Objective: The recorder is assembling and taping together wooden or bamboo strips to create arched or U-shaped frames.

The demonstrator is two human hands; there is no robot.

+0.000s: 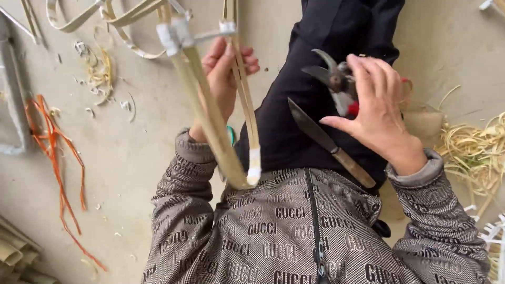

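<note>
The concrete floor [142, 152] fills the view, littered with bamboo shavings [473, 150] at 3 o'clock, orange strips [55, 158] at 9 o'clock and curved bamboo slats [126, 21] at 11 o'clock. The person sits with a dark-trousered lap [310, 94] at the centre, which serves as a rest for tools.

A bamboo frame [210, 110] of taped sticks runs from 12 o'clock down toward the middle, its lower ends bound together with white tape. The left hand [223, 79] is closed around one thin stick of it, fingers curled, apparently holding the frame upright and steady, clear of the floor.

A knife [329, 142] with a wooden handle lies across the lap, blade pointing to 10 o'clock, seemingly parked within easy reach.

The right hand [376, 105], at 2 o'clock, grips pruning shears [336, 79] with red on the handles; fingers wrap the handles, the thumb juts out, and the dark curved blades point toward the frame.
</note>
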